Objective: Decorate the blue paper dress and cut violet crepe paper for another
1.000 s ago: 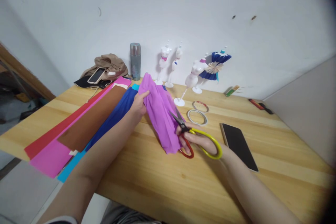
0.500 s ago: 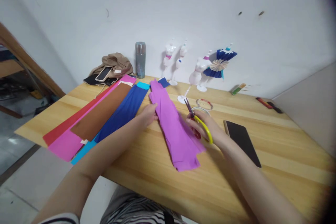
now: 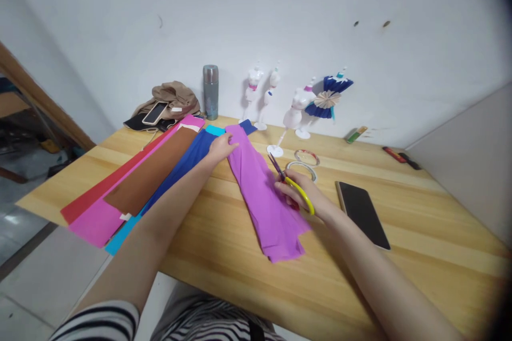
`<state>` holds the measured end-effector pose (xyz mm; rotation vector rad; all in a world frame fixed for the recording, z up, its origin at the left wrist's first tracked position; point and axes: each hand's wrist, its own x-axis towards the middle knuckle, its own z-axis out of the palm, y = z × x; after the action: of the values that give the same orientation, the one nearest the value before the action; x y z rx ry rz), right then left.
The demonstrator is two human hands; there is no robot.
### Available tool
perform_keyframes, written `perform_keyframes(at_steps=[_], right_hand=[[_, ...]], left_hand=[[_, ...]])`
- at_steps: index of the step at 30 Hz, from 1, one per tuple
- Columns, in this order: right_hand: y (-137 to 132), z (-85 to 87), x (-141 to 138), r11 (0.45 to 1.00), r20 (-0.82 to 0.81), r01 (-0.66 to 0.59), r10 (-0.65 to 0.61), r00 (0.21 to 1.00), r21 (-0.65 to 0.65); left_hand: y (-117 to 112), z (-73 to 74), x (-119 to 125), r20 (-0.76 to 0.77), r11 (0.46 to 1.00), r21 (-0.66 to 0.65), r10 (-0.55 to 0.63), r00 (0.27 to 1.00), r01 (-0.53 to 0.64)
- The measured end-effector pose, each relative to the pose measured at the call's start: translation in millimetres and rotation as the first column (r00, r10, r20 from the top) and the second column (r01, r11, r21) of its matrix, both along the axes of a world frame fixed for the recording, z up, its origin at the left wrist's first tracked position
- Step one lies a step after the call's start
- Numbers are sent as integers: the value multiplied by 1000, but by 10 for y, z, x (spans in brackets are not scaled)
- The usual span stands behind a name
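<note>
A long sheet of purple crepe paper lies lengthwise on the table, its near end wrinkled and uneven. At its far left edge is my left hand, fingers closed on the paper near the top. My right hand holds scissors with yellow and red handles over the paper's right side. The blades point up and to the left, slightly parted, with no paper between them. Left of the purple sheet, under my left forearm, lie dark blue paper, brown paper and red paper.
Small white dress forms stand by the wall, one wearing a blue pleated paper dress. A flask and a brown cloth bag are at the back left. Tape rolls and a dark phone lie right.
My left hand has slid away from me along the purple paper's left edge, towards its far end. My right hand, with the scissors, has shifted slightly left. The view has turned a little.
</note>
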<state>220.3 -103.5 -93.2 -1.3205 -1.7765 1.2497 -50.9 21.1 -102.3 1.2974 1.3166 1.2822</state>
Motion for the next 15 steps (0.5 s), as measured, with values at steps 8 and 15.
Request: perform_keyframes(at_steps=[8, 15], right_hand=[[-23, 1, -49, 995, -17, 97, -97, 995, -7], [-276, 190, -314, 945, 269, -267, 212, 940, 188]], left_hand=[[315, 142, 405, -622, 987, 20, -115, 775, 162], [467, 237, 475, -859, 941, -185, -296, 418, 284]])
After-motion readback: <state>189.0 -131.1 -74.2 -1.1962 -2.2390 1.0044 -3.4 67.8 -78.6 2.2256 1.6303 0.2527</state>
